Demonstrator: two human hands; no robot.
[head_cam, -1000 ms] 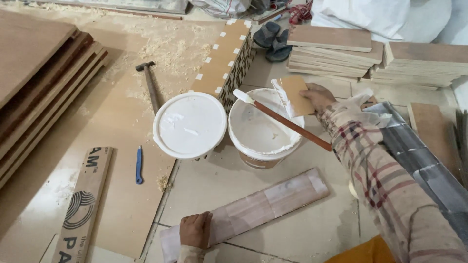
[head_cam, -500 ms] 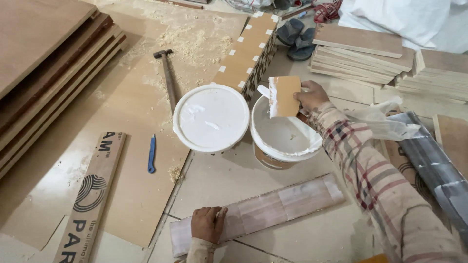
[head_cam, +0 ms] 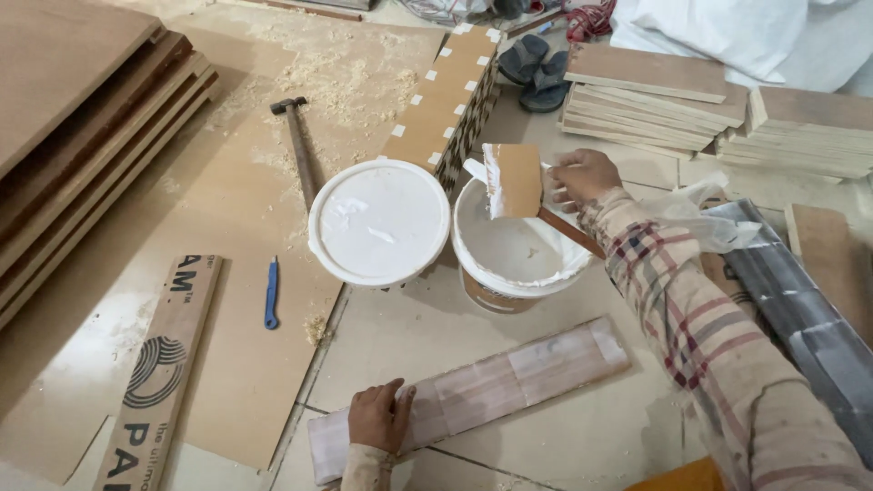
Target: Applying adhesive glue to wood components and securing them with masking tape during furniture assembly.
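My right hand [head_cam: 582,175] grips a small brown spreader card [head_cam: 513,180] smeared with white glue along its left edge, held over the open white glue bucket [head_cam: 473,259]. A wooden stick [head_cam: 571,232] leans in the bucket. My left hand [head_cam: 379,416] presses flat on the near end of a long wooden strip [head_cam: 509,377] coated with a thin pale film, lying on the tiled floor. The bucket's white lid [head_cam: 379,221] lies beside it to the left.
A hammer [head_cam: 296,136] and a blue tool [head_cam: 271,293] lie on a brown board [head_cam: 182,273] dusted with sawdust. Stacked boards [head_cam: 64,118] at left, plank stacks [head_cam: 655,95] at the back right, a notched strip [head_cam: 446,95], sandals [head_cam: 536,64], and a grey wrapped bundle [head_cam: 809,318] at right.
The view has shifted closer. My right hand lifted the spreader card from the bucket's far rim to above its middle. My left hand slid further onto the strip.
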